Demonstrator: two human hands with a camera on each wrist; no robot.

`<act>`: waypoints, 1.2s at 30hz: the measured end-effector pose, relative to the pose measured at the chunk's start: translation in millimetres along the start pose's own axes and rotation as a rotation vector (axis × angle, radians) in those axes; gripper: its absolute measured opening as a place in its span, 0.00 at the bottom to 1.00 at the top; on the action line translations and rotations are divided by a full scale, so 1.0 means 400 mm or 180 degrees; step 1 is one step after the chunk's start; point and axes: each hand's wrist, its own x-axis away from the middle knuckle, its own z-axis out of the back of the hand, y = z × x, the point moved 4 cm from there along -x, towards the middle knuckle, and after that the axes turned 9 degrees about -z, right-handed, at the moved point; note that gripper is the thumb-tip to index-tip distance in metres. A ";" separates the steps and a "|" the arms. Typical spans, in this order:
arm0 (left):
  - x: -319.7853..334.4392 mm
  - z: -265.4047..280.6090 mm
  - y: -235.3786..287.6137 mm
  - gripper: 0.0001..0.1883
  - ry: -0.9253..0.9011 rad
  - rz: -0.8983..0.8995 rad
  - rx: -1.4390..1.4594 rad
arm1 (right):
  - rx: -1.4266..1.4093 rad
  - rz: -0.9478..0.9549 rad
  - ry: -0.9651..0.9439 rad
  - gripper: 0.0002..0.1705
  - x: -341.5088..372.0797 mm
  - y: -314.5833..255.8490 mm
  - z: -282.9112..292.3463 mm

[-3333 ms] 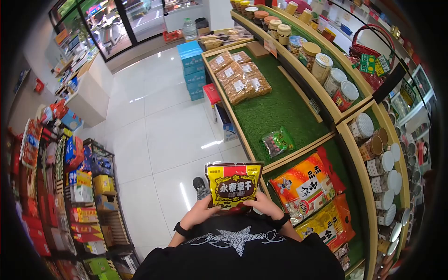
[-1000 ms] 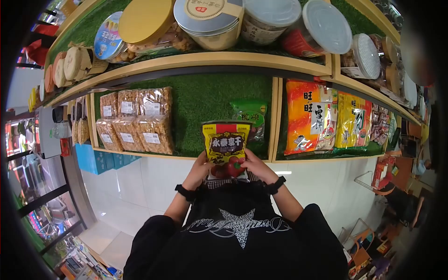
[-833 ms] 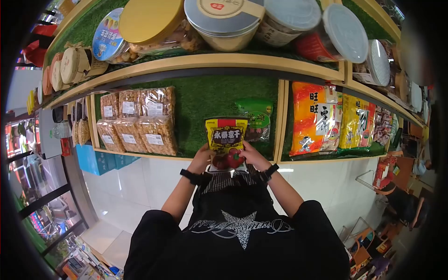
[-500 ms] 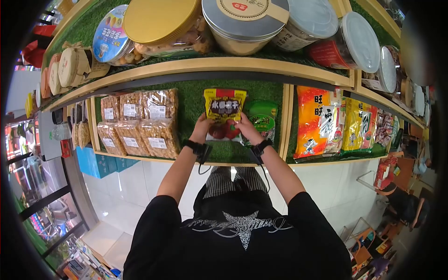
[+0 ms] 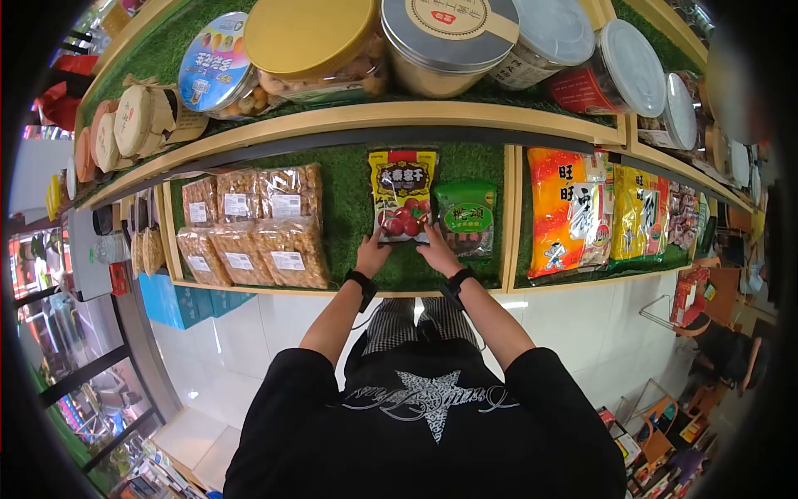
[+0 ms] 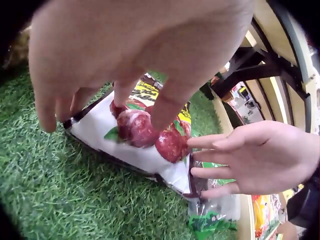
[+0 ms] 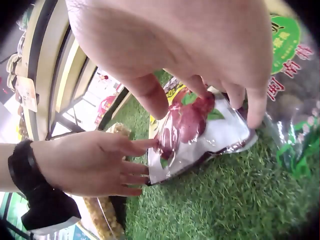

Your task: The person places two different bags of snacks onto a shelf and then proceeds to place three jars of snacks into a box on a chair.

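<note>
A yellow, brown and white snack bag (image 5: 405, 195) printed with red plums lies face up on the green turf of the shelf. My left hand (image 5: 371, 252) is at its lower left corner, fingers extended and touching the edge. At the lower right corner, the fingertips of my right hand (image 5: 438, 251) touch the bag. The right wrist view shows the left hand (image 7: 90, 162) with its fingers straight along the bag's side; in the left wrist view the right hand (image 6: 260, 157) is likewise spread. Just right of this bag lies a green snack bag (image 5: 465, 218) with a clear lower part.
Several packs of brown nut-like snacks (image 5: 249, 224) fill the left of the compartment. A wooden divider (image 5: 509, 220) separates off an orange bag (image 5: 559, 216) and a yellow bag (image 5: 636, 216). Jars, one with a gold lid (image 5: 312, 33), stand on the raised shelf behind.
The person has turned from the aisle to face the shelf. Both hands have carried the plum bag forward from the body, laid it left of the green bag, and loosened their grip.
</note>
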 end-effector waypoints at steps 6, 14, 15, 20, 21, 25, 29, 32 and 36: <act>0.110 0.052 -0.033 0.32 -0.0278 -0.0148 -0.0204 | -0.0521 0.0131 0.0012 0.27 0.084 0.120 -0.006; 0.219 0.103 0.049 0.23 -0.0802 -0.0146 0.1278 | -0.1163 -0.0842 0.0054 0.20 0.309 0.216 0.046; 0.220 0.099 0.067 0.22 -0.0894 -0.0184 0.1196 | -0.1215 -0.0845 0.0146 0.20 0.339 0.215 0.056; 0.209 0.033 0.185 0.20 -0.1172 -0.0826 0.1102 | -0.1483 -0.0455 0.0801 0.20 0.496 0.238 0.114; 0.210 0.022 0.226 0.19 -0.1290 -0.1028 0.0994 | -0.1565 -0.0421 0.0952 0.20 0.529 0.248 0.124; 0.223 -0.057 0.349 0.20 -0.1892 -0.1240 0.0874 | -0.2055 -0.0511 0.1645 0.20 0.665 0.306 0.153; 0.109 -0.136 0.351 0.23 -0.1800 -0.1979 0.0087 | -0.2505 -0.0580 0.2302 0.18 0.797 0.362 0.153; -0.026 -0.115 0.351 0.42 -0.0586 -0.1579 -0.1916 | -0.2635 -0.0594 0.2496 0.19 0.870 0.432 0.135; -0.176 -0.137 0.240 0.53 -0.0482 -0.0430 -0.2494 | -0.2323 -0.0858 0.2261 0.19 0.965 0.567 0.131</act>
